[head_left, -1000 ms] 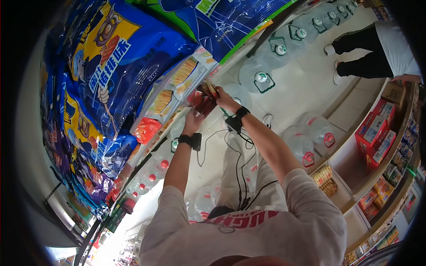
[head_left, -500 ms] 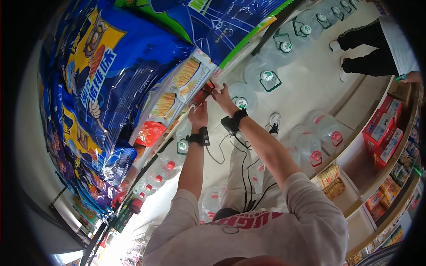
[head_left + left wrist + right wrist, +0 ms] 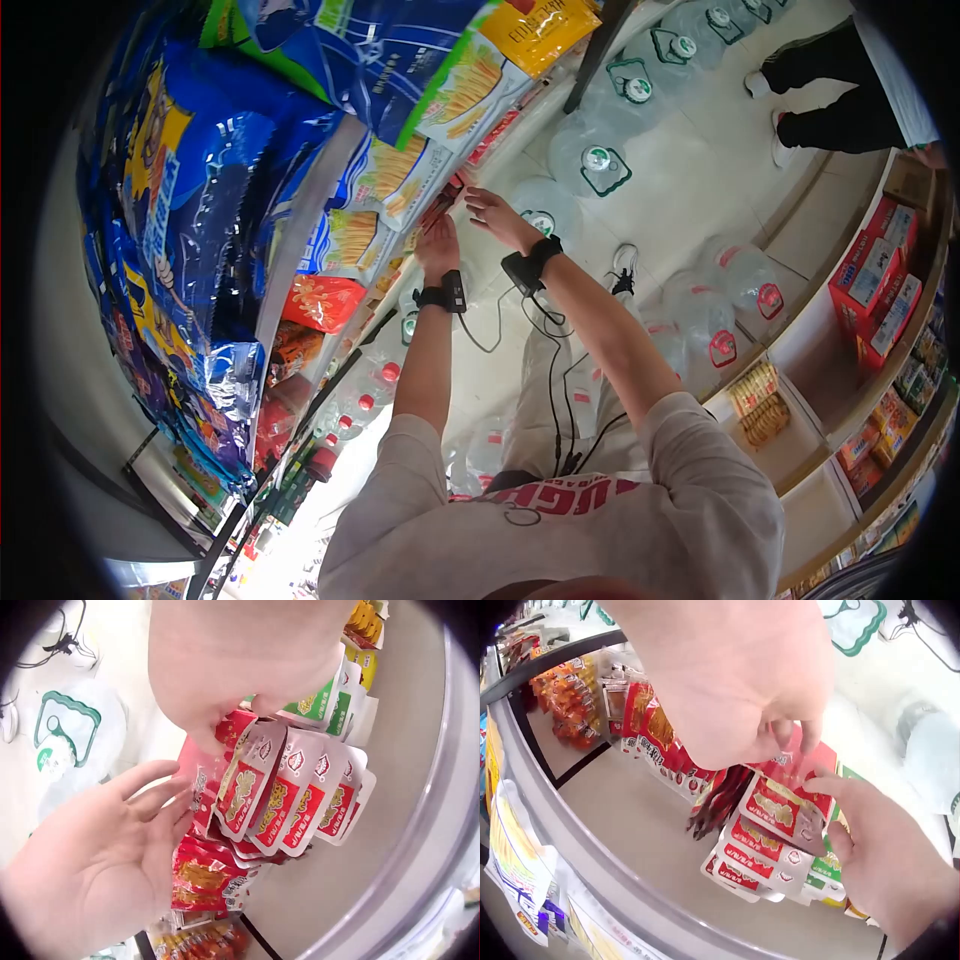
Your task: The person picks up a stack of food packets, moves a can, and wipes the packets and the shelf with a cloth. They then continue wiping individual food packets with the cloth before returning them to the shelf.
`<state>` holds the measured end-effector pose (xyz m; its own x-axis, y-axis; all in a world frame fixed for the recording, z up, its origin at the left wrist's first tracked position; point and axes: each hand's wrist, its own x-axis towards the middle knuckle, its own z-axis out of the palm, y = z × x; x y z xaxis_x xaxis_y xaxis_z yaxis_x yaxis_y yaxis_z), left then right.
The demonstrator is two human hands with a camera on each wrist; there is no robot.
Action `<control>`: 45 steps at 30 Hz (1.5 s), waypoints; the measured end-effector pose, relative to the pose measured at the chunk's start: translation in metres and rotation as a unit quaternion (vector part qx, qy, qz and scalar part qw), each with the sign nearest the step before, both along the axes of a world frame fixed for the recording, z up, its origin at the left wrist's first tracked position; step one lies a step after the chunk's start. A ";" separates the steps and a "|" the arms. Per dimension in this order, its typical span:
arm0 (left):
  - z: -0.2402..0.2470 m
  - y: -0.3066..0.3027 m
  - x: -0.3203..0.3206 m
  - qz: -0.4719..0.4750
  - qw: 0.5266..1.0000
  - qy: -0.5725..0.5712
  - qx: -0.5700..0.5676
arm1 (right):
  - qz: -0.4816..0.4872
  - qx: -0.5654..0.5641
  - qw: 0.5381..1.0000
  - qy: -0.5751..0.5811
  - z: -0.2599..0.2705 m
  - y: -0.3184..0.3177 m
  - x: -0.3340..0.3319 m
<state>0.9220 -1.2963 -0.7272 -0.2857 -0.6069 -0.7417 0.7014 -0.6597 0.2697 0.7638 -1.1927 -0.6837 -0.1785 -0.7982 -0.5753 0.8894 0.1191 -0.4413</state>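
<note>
Silver-and-red packets (image 3: pixel 306 799) (image 3: pixel 757 851) stand in an overlapping row on a shelf. My left hand (image 3: pixel 438 252) (image 3: pixel 247 660) (image 3: pixel 889 851) is at the front of this row; its thumb and a finger pinch the edge of the front packet (image 3: pixel 772 810). Beside it is my right hand (image 3: pixel 505 222) (image 3: pixel 105 870) (image 3: pixel 731 675), palm facing the row in the left wrist view, its fingers loosely extended near a red packet (image 3: pixel 202 784). Whether those fingertips touch it is partly hidden. In the head view both hands are close together at the shelf edge.
Red snack bags (image 3: pixel 199 877) and orange-wrapped items (image 3: pixel 570 705) lie along the same shelf. Large blue bags (image 3: pixel 215 190) hang over at the left. Big water bottles (image 3: pixel 590 150) stand on the floor; another person's dark-trousered legs (image 3: pixel 835 115) are at the upper right.
Both hands have come closer to the shelf edge, and the right hand's fingers have spread. The dark reddish packets held between the hands earlier are now mostly at the shelf. The head view has shifted.
</note>
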 end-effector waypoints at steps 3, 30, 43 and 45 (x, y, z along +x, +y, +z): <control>-0.009 0.010 0.008 -0.052 0.998 -0.028 -0.011 | -0.017 -0.040 0.999 0.014 0.006 0.061 -0.013; 0.014 0.041 -0.037 0.012 1.000 -0.024 0.012 | -0.231 0.156 0.960 0.004 0.081 0.372 -0.021; 0.022 0.042 -0.030 0.000 1.000 0.029 0.010 | -0.235 0.203 0.948 -0.071 0.081 0.409 -0.009; 0.019 0.039 -0.032 -0.018 1.000 0.012 0.004 | -0.240 0.195 0.948 -0.079 0.082 0.411 -0.009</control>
<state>0.8901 -1.2577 -0.7085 -0.3260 -0.5898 -0.7388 0.6829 -0.6873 0.2474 0.7548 -0.7812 -0.6015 -0.3548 -0.3670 -0.8599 0.9336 -0.1893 -0.3044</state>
